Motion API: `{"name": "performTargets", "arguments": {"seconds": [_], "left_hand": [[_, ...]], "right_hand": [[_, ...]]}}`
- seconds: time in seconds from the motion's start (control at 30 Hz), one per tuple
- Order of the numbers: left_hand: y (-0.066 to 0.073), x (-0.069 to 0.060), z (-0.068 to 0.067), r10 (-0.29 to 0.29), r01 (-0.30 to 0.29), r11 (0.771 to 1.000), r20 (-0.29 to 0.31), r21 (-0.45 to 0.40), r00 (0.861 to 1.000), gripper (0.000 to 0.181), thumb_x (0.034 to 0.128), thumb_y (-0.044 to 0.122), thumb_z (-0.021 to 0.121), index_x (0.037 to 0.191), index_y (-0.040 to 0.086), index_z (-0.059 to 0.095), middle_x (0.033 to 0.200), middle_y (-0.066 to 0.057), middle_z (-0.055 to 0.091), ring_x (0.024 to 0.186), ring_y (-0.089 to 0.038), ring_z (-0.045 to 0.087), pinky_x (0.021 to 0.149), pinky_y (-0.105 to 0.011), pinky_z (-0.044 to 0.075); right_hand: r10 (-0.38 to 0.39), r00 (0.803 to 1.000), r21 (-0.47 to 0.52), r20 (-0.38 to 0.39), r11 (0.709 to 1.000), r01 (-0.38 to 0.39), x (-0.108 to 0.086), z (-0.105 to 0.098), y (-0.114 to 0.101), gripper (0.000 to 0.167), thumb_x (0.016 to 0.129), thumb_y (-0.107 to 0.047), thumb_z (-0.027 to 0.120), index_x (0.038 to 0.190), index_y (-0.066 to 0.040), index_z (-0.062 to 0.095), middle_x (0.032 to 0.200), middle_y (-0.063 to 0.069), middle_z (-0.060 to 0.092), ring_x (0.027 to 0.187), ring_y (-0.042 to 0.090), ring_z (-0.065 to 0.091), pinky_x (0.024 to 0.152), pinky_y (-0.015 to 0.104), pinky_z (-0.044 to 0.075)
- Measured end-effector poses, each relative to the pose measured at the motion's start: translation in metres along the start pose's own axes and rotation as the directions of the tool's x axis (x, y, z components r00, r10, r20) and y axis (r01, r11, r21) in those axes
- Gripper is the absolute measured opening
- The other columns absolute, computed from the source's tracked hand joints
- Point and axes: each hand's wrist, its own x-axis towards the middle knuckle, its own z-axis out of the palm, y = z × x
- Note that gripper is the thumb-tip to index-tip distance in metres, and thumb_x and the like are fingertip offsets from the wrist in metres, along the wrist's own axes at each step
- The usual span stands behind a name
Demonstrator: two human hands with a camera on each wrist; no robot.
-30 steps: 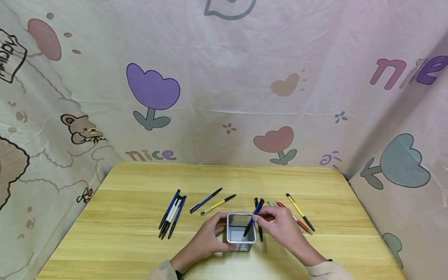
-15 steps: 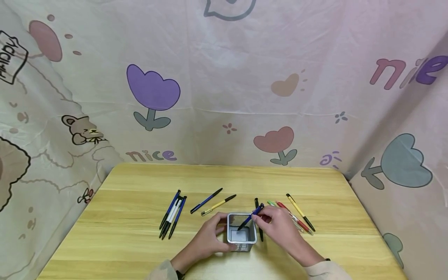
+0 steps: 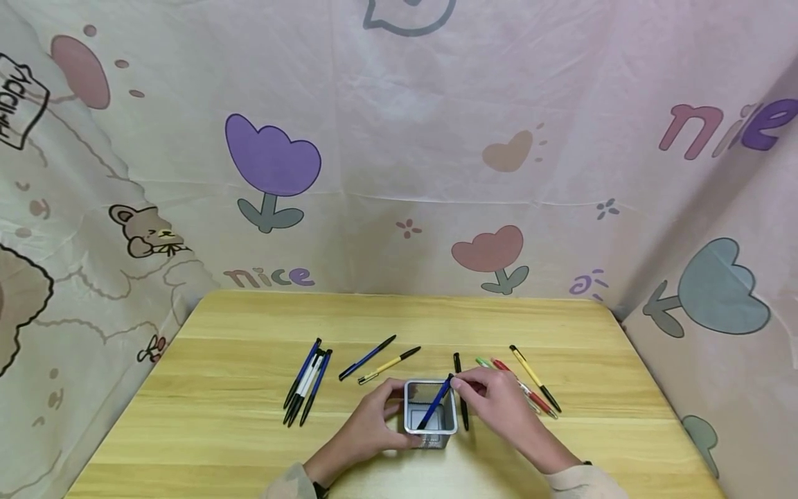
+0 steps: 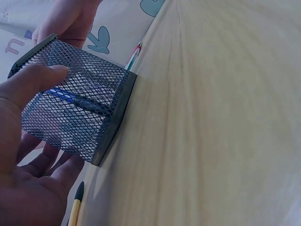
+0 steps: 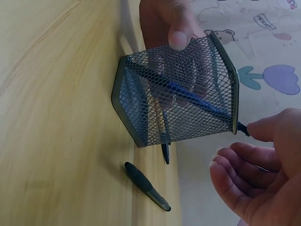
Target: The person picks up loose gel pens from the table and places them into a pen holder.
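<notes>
My left hand (image 3: 374, 426) grips a square metal mesh pen holder (image 3: 433, 441) by its left side, thumb in front and fingers behind. In the left wrist view that thumb (image 4: 44, 77) presses the mesh. A blue pen (image 3: 436, 402) with black ends slants inside the holder, its lower end near the bottom and its top leaning on the rim. At the pen's top end, my right hand (image 3: 499, 402) pinches it. The right wrist view shows one fingertip (image 5: 256, 129) on the pen's end, with the other fingers (image 5: 230, 169) curled below, off the pen.
A black pen (image 3: 465, 417) lies just right of the holder. Red (image 3: 539, 402), green and yellow pens (image 3: 530, 369) lie farther right. Behind the holder are a blue pen (image 3: 368, 357) and a yellow pen (image 3: 389, 365). Blue and white pens (image 3: 305, 381) lie bunched at left.
My right hand has tipped the blue pen more upright and lowered it, so it sits deeper in the holder. The left hand and holder stay put.
</notes>
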Motion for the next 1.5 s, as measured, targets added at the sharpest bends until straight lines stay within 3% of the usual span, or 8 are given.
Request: {"name": "performTargets", "arguments": {"seconds": [0.4,0.6,0.77,0.87,1.0,1.1,1.27,1.5], "left_hand": [[-0.003,0.000,0.000,-0.018,0.018,1.000,0.004,0.010,1.000,0.083,0.0730,0.011,0.092,0.143,0.002,0.049,0.141,-0.022,0.056,0.132,-0.038,0.059,0.114,-0.027,0.051],[-0.001,0.000,-0.001,-0.017,0.017,1.000,0.001,0.024,1.000,0.083,0.0718,0.012,0.093,0.142,0.002,0.049,0.140,-0.020,0.057,0.132,-0.037,0.059,0.116,-0.029,0.050],[0.000,0.000,-0.002,-0.022,0.022,0.999,-0.004,0.042,1.000,0.082,0.0717,0.014,0.093,0.141,0.003,0.050,0.140,-0.018,0.058,0.133,-0.034,0.058,0.119,-0.034,0.048],[-0.001,0.000,-0.002,-0.026,0.026,0.999,0.001,0.034,1.000,0.082,0.0718,0.013,0.093,0.141,0.003,0.050,0.140,-0.018,0.058,0.133,-0.034,0.058,0.118,-0.032,0.048],[-0.002,0.000,-0.002,-0.024,0.024,1.000,0.012,0.018,1.000,0.082,0.0727,0.012,0.093,0.142,0.002,0.049,0.140,-0.019,0.057,0.132,-0.035,0.059,0.116,-0.028,0.050],[-0.002,0.000,-0.002,-0.029,0.029,0.999,0.015,0.016,0.999,0.083,0.0730,0.014,0.093,0.142,0.002,0.049,0.139,-0.019,0.057,0.132,-0.035,0.059,0.116,-0.028,0.050],[-0.003,0.000,-0.002,-0.035,0.035,0.999,0.019,0.017,0.999,0.084,0.0737,0.016,0.093,0.143,0.002,0.048,0.140,-0.018,0.057,0.132,-0.035,0.059,0.116,-0.027,0.050],[-0.002,0.000,-0.002,-0.036,0.036,0.999,0.012,0.015,0.999,0.081,0.0735,0.012,0.092,0.141,0.003,0.049,0.139,-0.018,0.057,0.132,-0.034,0.059,0.116,-0.028,0.050]], "right_hand": [[0.059,0.998,0.079,-0.002,0.995,-0.058,0.003,-0.004,0.009,0.010,0.095,-0.024,0.076,0.097,-0.015,0.081,0.073,-0.009,0.069,0.064,-0.002,0.057,0.058,0.018,0.053],[0.139,0.990,0.054,0.005,0.989,-0.139,0.010,-0.002,0.015,0.006,0.093,-0.015,0.077,0.096,-0.011,0.079,0.082,-0.004,0.074,0.071,0.000,0.065,0.066,0.017,0.058],[0.205,0.978,-0.023,0.042,0.979,-0.204,0.014,0.002,0.019,0.009,0.090,-0.015,0.079,0.096,-0.008,0.078,0.080,-0.005,0.073,0.073,0.005,0.067,0.065,0.017,0.057],[0.231,0.971,-0.065,0.057,0.972,-0.227,0.017,0.005,0.024,0.013,0.089,-0.017,0.080,0.096,-0.006,0.077,0.081,-0.004,0.073,0.074,0.006,0.068,0.068,0.023,0.060],[0.265,0.960,-0.119,0.087,0.960,-0.254,0.018,0.009,0.032,0.019,0.087,-0.020,0.081,0.098,-0.005,0.077,0.080,-0.004,0.073,0.078,0.009,0.069,0.084,0.041,0.065],[0.288,0.951,-0.159,0.111,0.950,-0.269,0.020,0.012,0.038,0.023,0.086,-0.023,0.082,0.100,-0.005,0.077,0.081,-0.003,0.074,0.082,0.013,0.072,0.094,0.048,0.063],[0.292,0.948,-0.215,0.128,0.941,-0.261,0.023,0.016,0.043,0.027,0.084,-0.026,0.084,0.099,-0.005,0.078,0.088,0.002,0.078,0.089,0.021,0.075,0.088,0.047,0.064],[0.294,0.945,-0.261,0.143,0.932,-0.250,0.028,0.019,0.042,0.020,0.083,-0.028,0.085,0.085,-0.010,0.076,0.083,0.001,0.074,0.073,0.013,0.061,0.070,0.036,0.060]]}}
